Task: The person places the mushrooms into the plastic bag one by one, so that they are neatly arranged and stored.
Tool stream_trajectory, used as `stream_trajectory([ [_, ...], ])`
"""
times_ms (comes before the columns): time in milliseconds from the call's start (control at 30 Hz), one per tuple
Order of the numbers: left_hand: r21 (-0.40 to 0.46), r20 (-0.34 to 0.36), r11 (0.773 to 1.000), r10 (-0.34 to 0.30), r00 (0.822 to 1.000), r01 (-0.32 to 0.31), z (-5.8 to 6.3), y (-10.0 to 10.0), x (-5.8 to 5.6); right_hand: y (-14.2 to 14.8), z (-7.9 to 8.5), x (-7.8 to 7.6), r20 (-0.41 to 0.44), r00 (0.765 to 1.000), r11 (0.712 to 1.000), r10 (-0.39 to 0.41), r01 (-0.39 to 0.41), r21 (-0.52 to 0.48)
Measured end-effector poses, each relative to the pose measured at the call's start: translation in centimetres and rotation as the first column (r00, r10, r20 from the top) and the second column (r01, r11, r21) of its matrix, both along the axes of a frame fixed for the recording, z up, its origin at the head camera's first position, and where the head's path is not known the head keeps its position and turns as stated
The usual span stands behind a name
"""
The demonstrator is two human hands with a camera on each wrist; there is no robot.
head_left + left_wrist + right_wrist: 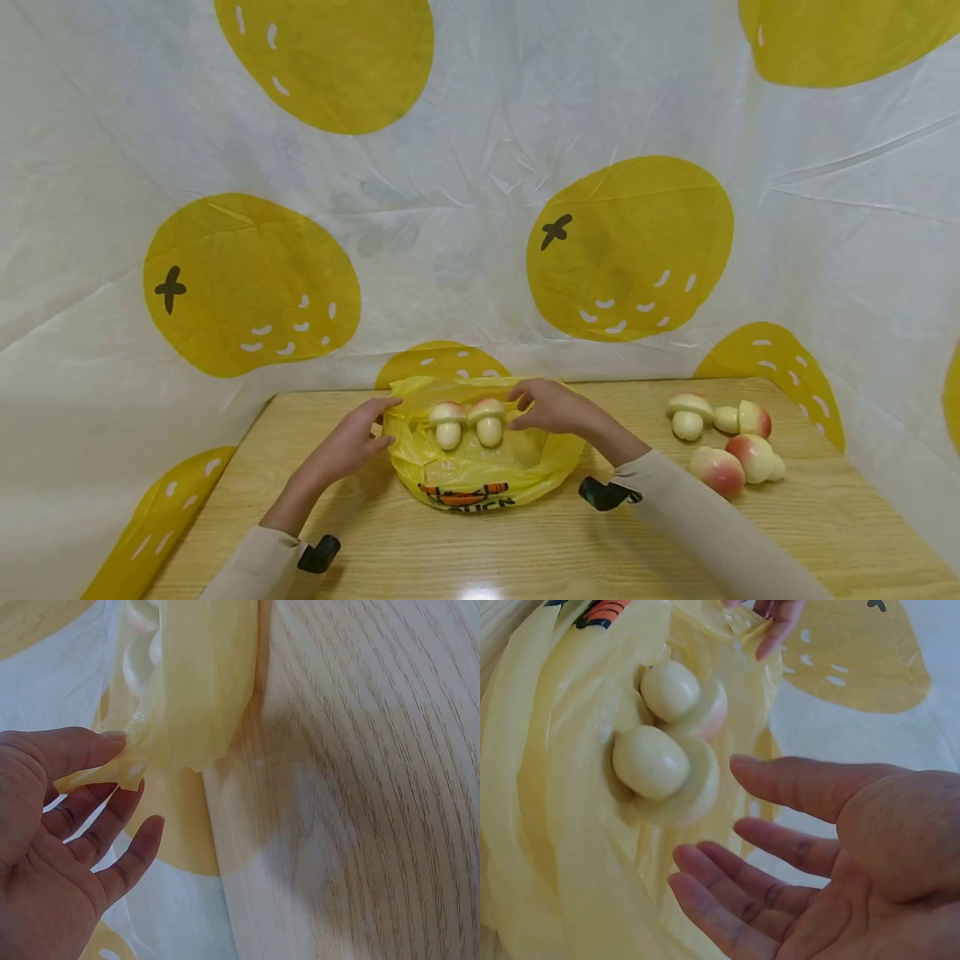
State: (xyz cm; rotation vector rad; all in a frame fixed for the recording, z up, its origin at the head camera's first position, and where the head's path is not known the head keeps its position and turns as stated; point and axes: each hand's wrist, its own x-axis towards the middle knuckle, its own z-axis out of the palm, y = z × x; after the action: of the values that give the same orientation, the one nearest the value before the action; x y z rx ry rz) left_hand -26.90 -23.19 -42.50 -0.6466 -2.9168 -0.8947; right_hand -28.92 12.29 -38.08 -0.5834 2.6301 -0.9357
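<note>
A yellow plastic bag (525,479) lies spread on the table, with two toy mushrooms (489,425) side by side on it, caps toward the far edge. My left hand (341,446) pinches the bag's left edge between thumb and fingers; the left wrist view shows the gathered plastic (124,761) in that hold. Over the bag's right side, my right hand (555,408) hovers close to the right-hand mushroom with fingers apart. In the right wrist view its fingers (735,900) are spread and hold nothing, near the pale mushroom stems (651,761).
On the right of the wooden table (420,562) lie several more toy mushrooms (688,415), pale with reddish caps. A white cloth (465,275) printed with yellow fruit hangs behind the table and down its sides. Each wrist carries a small black camera (318,554).
</note>
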Motion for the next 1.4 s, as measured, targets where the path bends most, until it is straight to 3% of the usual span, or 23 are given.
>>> stream_trajectory([
  [233,0.006,-0.003,1.000,-0.003,1.000,0.003,-0.3,0.0,-0.1,2.1,0.4,0.3,0.011,1.000,0.999,0.029,-0.028,-0.044],
  [800,0.019,0.003,1.000,0.001,1.000,-0.001,-0.3,0.0,0.0,8.3,1.3,-0.3,-0.119,0.992,0.992,0.033,-0.046,-0.115],
  [1400,0.010,-0.004,1.000,-0.008,1.000,0.008,-0.4,-0.2,-0.3,14.1,0.7,-1.0,-0.060,0.997,0.995,-0.043,0.037,-0.097],
])
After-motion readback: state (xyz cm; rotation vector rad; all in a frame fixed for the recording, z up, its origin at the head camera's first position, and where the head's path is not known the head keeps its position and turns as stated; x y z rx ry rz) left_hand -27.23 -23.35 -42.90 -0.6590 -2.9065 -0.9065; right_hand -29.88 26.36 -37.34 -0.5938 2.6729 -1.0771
